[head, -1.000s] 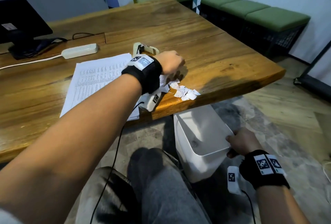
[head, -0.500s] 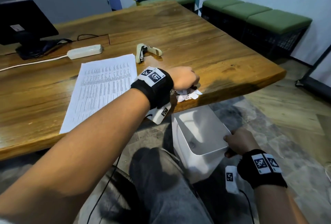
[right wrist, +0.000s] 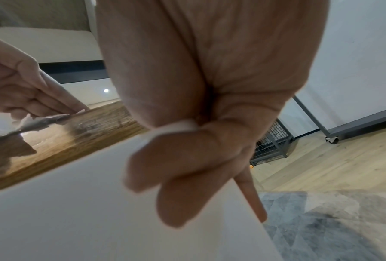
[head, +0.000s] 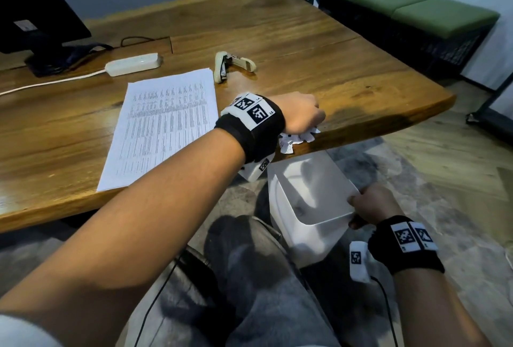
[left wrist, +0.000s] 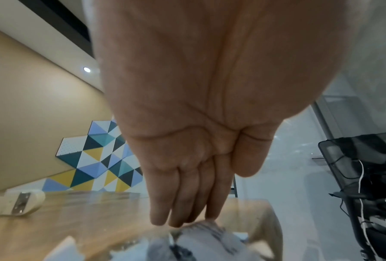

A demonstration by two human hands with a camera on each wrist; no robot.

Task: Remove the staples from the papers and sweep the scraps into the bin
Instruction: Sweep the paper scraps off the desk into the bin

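White paper scraps (head: 295,139) lie at the table's near edge, some overhanging it. My left hand (head: 301,112) stands on edge behind them, its straight fingers (left wrist: 181,208) together and touching the scraps (left wrist: 201,242). Just below the edge a white bin (head: 302,199) is tilted toward the table. My right hand (head: 370,203) grips the bin's rim (right wrist: 172,128), thumb inside and fingers (right wrist: 181,194) on the outer wall. The stack of printed papers (head: 163,130) lies flat to the left, and a beige staple remover (head: 227,64) sits open beyond it.
A white power strip (head: 133,64) with its cable and a black monitor (head: 36,21) stand at the far left of the wooden table (head: 347,80). Green benches (head: 416,10) line the right wall. My knee (head: 258,257) is beside the bin.
My left hand has swept the scraps from further in on the table to its near edge, over the bin. My right hand keeps hold of the bin.
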